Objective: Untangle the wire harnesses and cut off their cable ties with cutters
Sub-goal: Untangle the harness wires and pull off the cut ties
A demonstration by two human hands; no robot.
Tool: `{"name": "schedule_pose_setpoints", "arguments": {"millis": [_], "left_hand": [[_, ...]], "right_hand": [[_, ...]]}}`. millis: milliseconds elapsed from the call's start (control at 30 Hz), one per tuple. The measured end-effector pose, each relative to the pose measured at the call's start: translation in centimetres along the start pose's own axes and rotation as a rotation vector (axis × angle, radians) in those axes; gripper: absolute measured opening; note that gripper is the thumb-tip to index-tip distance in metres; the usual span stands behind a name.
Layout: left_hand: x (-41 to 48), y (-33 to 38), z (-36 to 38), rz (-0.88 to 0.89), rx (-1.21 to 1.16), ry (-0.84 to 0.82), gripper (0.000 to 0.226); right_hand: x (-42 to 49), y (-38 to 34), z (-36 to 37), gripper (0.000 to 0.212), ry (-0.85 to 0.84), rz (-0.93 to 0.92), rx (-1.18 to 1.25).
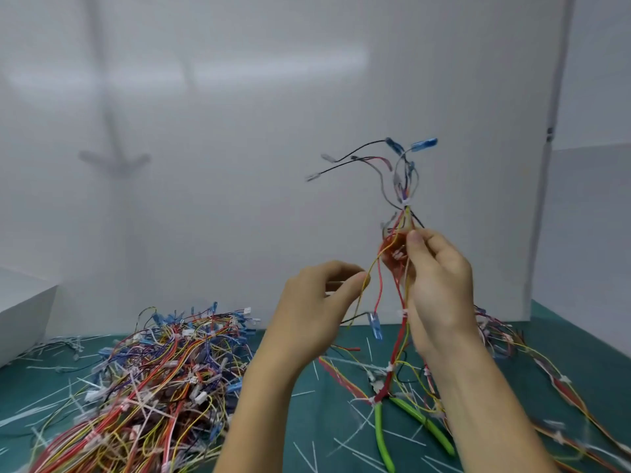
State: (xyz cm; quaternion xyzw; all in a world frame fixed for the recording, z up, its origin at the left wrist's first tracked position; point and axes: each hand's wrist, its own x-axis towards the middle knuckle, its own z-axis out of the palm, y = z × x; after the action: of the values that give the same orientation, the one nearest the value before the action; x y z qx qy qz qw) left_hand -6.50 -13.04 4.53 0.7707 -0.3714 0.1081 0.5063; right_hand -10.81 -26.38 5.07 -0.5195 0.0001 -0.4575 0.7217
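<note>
Two bare hands raise one multicoloured wire harness (407,213) above the green-matted counter (324,431).
Nearest, green-handled cutters (379,435) lie on the counter under trailing wires, beside a heaped pile of tied harnesses (153,387). Higher, the left hand (317,302) seems to pinch a loose yellow wire (367,278); the right hand (440,285) has its grip closed round the harness below its white cable tie (406,201).

Hands (440,285) holding raised wire harness (403,213), cutters (406,421) on mat
</note>
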Motion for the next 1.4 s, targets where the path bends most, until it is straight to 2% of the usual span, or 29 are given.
{"name": "schedule_pose_setpoints", "arguments": {"millis": [67, 167, 267, 333, 400, 467, 567, 667, 767, 867, 1133, 1300, 1400], "left_hand": [[-0.2, 0.3, 0.1, 0.026, -0.051, 0.014, 0.022], [-0.2, 0.9, -0.1, 0.05, -0.132, 0.118, 0.023], [-0.5, 2.0, -0.7, 0.044, -0.306, 0.202, 0.029], [-0.7, 2.3, -1.0, 0.07, -0.34, 0.251, 0.03], [-1.0, 2.4, -1.5, 0.065, -0.353, 0.277, 0.02], [-1.1, 2.3, -1.9, 0.018, -0.434, 0.279, 0.011], [-1.3, 2.2, -2.5, -0.074, -0.58, 0.267, 0.009], [-1.5, 2.3, -2.5, -0.075, -0.569, 0.272, 0.008], [-1.5, 2.3, -2.4, -0.072, -0.535, 0.288, 0.007], [-1.5, 2.0, -2.5, -0.086, -0.482, 0.286, 0.006], [-1.4, 1.5, -2.9, -0.085, -0.44, 0.342, 0.01], [-1.2, 1.3, -2.9, -0.071, -0.399, 0.416, 0.013], [-1.3, 1.4, -3.0, -0.081, -0.437, 0.405, 0.015]], "right_hand": [[-0.4, -0.3, 0.6, 0.027, -0.059, 0.072, 0.111], [-1.1, -0.8, 1.4, 0.027, -0.154, 0.176, 0.247], [-1.7, -1.0, 1.9, 0.027, -0.252, 0.239, 0.271], [-2.0, -1.0, 2.0, 0.028, -0.294, 0.246, 0.209], [-2.3, -1.2, 2.0, 0.03, -0.323, 0.226, 0.113], [-2.5, -1.5, 1.9, 0.03, -0.356, 0.166, -0.053], [-2.6, -1.8, 1.5, 0.027, -0.396, 0.01, -0.368], [-2.7, -2.2, 1.3, 0.021, -0.419, -0.073, -0.568], [-2.8, -2.4, 1.4, 0.021, -0.429, -0.03, -0.68], [-2.9, -2.5, 1.5, 0.025, -0.421, -0.004, -0.722], [-2.7, -3.4, 0.9, 0.03, -0.308, -0.077, -0.74], [-2.7, -3.7, 0.8, 0.007, -0.481, 0.012, -0.754], [-2.8, -3.7, 0.8, 0.027, -0.539, 0.093, -0.733]]}}
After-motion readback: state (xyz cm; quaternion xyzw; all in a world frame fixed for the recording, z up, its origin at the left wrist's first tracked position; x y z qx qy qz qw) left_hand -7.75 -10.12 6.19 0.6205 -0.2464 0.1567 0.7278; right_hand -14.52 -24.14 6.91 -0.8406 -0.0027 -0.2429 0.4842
